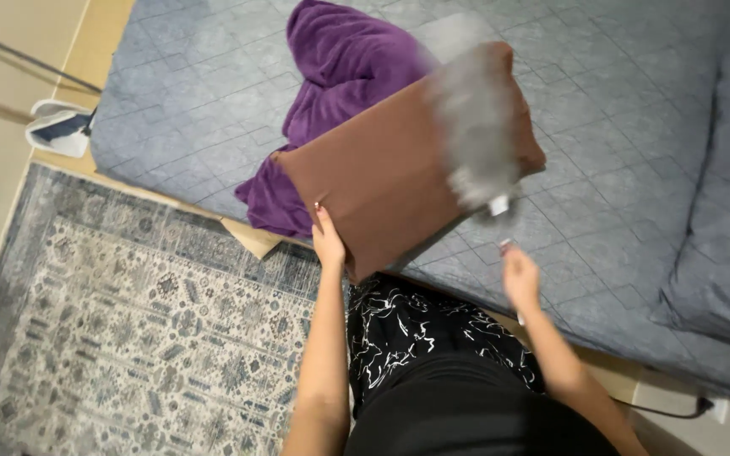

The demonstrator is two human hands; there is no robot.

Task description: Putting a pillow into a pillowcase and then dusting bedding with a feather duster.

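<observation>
Head view: left hand grips brown pillow at its near-left edge, held over the bed. Right hand is blurred, grip unclear, just off the pillow. Purple blanket lies behind, rug left.

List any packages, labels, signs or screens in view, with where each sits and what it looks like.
Small white tag: hangs off the lower edge of the brown pillow, above the right hand; blurred, print unreadable.
Left hand: grips the pillow's lower left edge.
No packages, signs or screens show on the grey bed or the patterned rug.
</observation>
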